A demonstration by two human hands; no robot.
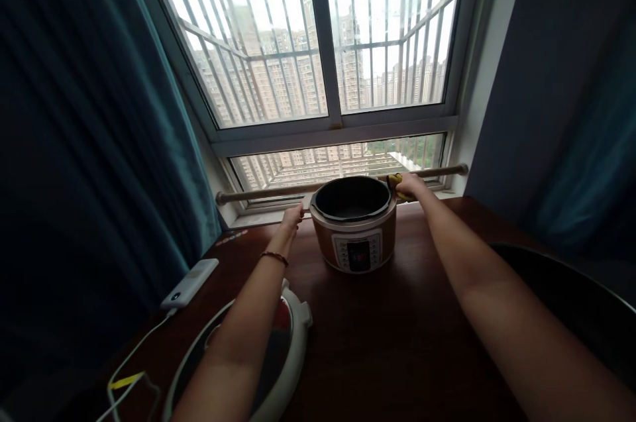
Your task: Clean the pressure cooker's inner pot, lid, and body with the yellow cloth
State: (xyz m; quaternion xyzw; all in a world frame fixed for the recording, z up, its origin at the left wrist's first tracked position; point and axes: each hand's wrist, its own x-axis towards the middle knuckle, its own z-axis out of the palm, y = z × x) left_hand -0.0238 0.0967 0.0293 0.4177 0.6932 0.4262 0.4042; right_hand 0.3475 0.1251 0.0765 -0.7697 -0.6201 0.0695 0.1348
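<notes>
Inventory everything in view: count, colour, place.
Table: 1, brown, foreground
Cooker: 1, brown, table's far side
Inner pot: 1, black, inside cooker
Apparent lid: 1, white rim, lower left
Boxy device: 1, white, left
Cable: 1, white, left
Tag: 1, yellow, on cable
Small pieces: several, pale, table's far left
Round vessel: 1, black, lower right
Window: 1, grey, behind cooker
Rod: 1, tan, across window
Bars: many, pale, outside
Buildings: several, beige, outside
Curtains: 2, teal, both sides
Gripped item: 1, yellow, cooker's right
Bracelet: 1, brown, left wrist
Left hand: 1, bare, cooker's left handle
Right hand: 1, bare, on gripped item
</notes>
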